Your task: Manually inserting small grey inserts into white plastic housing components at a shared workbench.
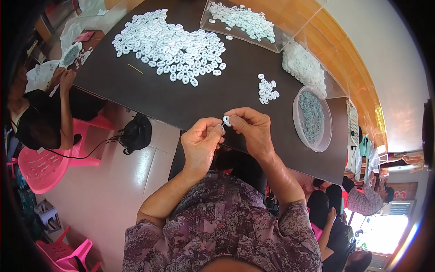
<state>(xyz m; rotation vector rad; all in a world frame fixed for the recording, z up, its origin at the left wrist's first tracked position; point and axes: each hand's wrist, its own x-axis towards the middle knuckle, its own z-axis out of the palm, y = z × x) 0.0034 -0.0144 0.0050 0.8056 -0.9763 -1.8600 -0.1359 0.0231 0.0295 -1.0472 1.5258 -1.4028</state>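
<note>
Both hands meet just past the table's near edge, closed in pinches, fingertips almost touching. Between thumb and forefinger, my right hand (pixel 253 131) holds a small white oval piece with holes (pixel 227 120). My left hand (pixel 201 140) pinches something tiny right beside it, too small to make out. Beyond them lies a small cluster of white pieces (pixel 267 89). A wide spread of white two-hole ovals (pixel 176 47) covers the table's far left. On the right, a round clear tub (pixel 297 119) contains a tangle of small grey metal-looking parts (pixel 311 118).
On the dark table (pixel 149 97) lies a thin yellowish stick (pixel 135 69). A clear bin (pixel 240 34) with white pieces and a white heap (pixel 303 68) stand at the back. Another person (pixel 41 109) works at left, near a pink chair (pixel 50 163). People sit at lower right.
</note>
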